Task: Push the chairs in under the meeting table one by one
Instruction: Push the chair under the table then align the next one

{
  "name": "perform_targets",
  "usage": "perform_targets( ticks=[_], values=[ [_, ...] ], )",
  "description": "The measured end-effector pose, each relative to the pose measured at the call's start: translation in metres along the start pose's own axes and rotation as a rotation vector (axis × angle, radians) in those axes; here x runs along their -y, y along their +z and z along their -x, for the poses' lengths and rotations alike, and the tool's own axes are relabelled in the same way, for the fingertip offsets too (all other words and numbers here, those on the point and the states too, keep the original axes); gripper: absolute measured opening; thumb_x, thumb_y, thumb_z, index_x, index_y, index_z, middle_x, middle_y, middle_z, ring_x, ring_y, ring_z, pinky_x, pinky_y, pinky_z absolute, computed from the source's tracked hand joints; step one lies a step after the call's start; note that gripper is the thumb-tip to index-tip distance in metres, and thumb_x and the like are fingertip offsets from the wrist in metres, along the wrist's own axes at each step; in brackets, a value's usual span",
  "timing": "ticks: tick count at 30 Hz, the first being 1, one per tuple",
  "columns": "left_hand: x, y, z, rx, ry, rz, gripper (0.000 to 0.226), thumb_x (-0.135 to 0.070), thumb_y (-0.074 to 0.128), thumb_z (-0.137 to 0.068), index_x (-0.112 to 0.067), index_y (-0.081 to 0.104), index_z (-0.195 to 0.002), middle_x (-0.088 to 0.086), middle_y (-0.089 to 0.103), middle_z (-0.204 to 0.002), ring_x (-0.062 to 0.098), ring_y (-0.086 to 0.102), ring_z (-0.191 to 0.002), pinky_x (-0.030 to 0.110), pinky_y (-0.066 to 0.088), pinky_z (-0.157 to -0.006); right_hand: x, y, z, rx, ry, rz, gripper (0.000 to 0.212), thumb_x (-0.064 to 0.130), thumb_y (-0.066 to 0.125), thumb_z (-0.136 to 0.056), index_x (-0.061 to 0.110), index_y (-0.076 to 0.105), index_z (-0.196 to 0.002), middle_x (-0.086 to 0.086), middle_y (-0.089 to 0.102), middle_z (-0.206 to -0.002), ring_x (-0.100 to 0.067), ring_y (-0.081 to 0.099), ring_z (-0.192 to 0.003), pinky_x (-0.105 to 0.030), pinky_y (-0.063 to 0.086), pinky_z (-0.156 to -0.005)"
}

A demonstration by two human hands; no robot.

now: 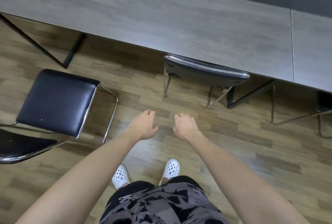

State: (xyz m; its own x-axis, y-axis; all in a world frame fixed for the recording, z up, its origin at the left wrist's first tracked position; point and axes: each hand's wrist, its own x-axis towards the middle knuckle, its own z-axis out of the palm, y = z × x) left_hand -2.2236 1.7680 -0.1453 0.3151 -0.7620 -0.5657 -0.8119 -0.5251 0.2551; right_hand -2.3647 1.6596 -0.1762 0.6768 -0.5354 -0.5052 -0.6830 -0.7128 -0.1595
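black vinyl and chrome on the far left: the pulled-out chair (55, 101) stood on the wooden floor (242, 144), well apart from the near edge of the meeting table (161, 17), seat fully in the open, backrest closest to the person. beyond it, a dark table leg (71, 51) angled down from under the table's left end. moving to the middle, both bare arms reached forward over the floor. the left hand (143, 125) hung palm down with fingers loosely curled and gripped nothing; just beside it the right hand (186, 125) did the same, relaxed and empty, touching no chair. below them were white clogs (171, 168) and patterned dark shorts (161, 202). ahead of the right hand, the tucked chair (206, 70) sat in under the table, its curved backrest right up at the near edge and its seat hidden beneath the top. over at the right edge of the floor, a third chair (296, 117) showed only chrome legs and a sliver of black under the table's near edge; how far in it sat, i could not tell.
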Motion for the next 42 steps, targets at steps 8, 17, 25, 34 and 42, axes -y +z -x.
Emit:
perform_targets(
  ticks=[8,17,25,34,42],
  values=[
    [0.084,0.002,0.038,0.001,-0.032,0.033,0.047,-0.041,0.048,-0.096,-0.007,0.043,-0.128,0.012,0.051,-0.127,0.032,0.05,-0.118,0.037,0.041,-0.089,0.082,0.017,-0.005,0.042,-0.023,0.033,0.034,0.021,0.049,-0.093,0.008,0.05,-0.125,-0.013,0.054,-0.13,-0.031,0.047,-0.124,-0.04,0.038,-0.098],
    [0.194,0.004,0.084,-0.002,-0.024,0.051,0.05,-0.041,0.048,-0.096,-0.007,0.043,-0.131,0.012,0.052,-0.131,0.031,0.05,-0.122,0.042,0.045,-0.096,0.21,0.04,-0.007,0.03,-0.053,0.042,0.032,0.022,0.051,-0.093,0.009,0.05,-0.122,-0.012,0.053,-0.129,-0.03,0.046,-0.125,-0.039,0.037,-0.099],
    [0.249,0.009,0.108,0.007,0.05,0.026,0.045,-0.039,0.048,-0.096,-0.007,0.045,-0.127,0.013,0.052,-0.127,0.032,0.05,-0.119,0.042,0.045,-0.095,0.281,0.062,0.003,0.02,-0.002,0.023,0.033,0.024,0.047,-0.094,0.008,0.051,-0.122,-0.013,0.054,-0.128,-0.031,0.047,-0.123,-0.039,0.037,-0.098],
    [0.261,0.021,0.109,0.038,0.093,0.013,0.051,-0.041,0.048,-0.095,-0.009,0.042,-0.135,0.01,0.048,-0.135,0.029,0.048,-0.124,0.043,0.046,-0.097,0.293,0.078,0.013,0.019,0.015,-0.015,0.035,0.024,0.05,-0.092,0.008,0.05,-0.123,-0.011,0.055,-0.129,-0.03,0.048,-0.124,-0.039,0.038,-0.097],
    [0.272,0.009,0.094,0.06,0.048,-0.034,0.048,-0.039,0.047,-0.095,-0.009,0.043,-0.133,0.01,0.049,-0.135,0.03,0.048,-0.123,0.042,0.046,-0.096,0.285,0.069,-0.01,0.048,0.005,-0.021,0.035,0.019,0.051,-0.089,0.009,0.05,-0.122,-0.011,0.055,-0.128,-0.03,0.048,-0.123,-0.038,0.037,-0.097]
  ],
)
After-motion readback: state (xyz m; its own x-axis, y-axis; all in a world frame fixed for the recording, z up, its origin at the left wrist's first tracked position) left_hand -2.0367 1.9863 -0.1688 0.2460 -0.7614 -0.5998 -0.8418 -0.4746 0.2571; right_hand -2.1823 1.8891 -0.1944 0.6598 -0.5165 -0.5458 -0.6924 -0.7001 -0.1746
